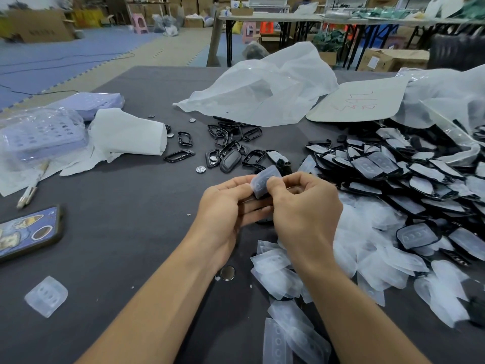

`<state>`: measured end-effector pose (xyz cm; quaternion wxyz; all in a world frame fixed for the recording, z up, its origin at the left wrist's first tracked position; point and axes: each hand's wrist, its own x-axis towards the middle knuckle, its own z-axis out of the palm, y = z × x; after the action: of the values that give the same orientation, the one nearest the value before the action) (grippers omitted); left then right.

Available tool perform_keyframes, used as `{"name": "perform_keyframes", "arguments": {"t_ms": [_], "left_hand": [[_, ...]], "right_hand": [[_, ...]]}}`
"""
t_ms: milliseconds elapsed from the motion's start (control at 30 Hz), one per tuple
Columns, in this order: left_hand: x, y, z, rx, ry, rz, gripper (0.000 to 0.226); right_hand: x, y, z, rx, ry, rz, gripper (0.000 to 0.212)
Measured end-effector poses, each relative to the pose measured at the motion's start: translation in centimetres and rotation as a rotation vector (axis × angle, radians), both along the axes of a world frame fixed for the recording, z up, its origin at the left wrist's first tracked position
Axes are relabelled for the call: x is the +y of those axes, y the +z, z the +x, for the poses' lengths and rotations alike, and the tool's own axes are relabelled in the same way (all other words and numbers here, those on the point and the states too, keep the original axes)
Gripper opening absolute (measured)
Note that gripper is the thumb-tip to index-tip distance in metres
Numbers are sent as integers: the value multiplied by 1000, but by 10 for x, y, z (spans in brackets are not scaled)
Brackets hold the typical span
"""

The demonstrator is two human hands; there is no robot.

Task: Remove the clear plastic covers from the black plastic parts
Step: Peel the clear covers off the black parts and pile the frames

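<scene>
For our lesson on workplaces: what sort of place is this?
Probably a small workshop or warehouse: a heap of covered black parts on the table, cardboard boxes and folding tables behind.

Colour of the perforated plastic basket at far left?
Pale lilac perforated plastic basket, under clear wrap; the head view shows it.

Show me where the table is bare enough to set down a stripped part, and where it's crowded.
Bare table lies between the phone, the white paper and the left hand; another strip runs behind, between the lilac tray and the white bag. Crowded: right of the right hand, the covered black parts and shed clear covers.
</scene>
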<state>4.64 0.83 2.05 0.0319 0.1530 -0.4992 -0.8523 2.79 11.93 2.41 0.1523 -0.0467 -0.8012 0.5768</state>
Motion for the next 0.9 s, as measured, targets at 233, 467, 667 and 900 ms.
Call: {"name": "perform_keyframes", "arguments": {"t_ms": [233, 467, 667, 900], "left_hand": [[6, 1, 2, 33, -4, 13, 30], [7, 2, 3, 16, 40, -8, 17], [4, -1, 3, 31, 169, -76, 11], [0, -5, 1, 39, 181, -133, 13]], "right_hand": [[-1, -1, 1, 93, -63, 105, 26], [-3, -4, 2, 120, -41, 156, 25], [-5, -1, 7, 160, 27, 219, 21], [10, 2, -9, -31, 183, -144, 10]]}}
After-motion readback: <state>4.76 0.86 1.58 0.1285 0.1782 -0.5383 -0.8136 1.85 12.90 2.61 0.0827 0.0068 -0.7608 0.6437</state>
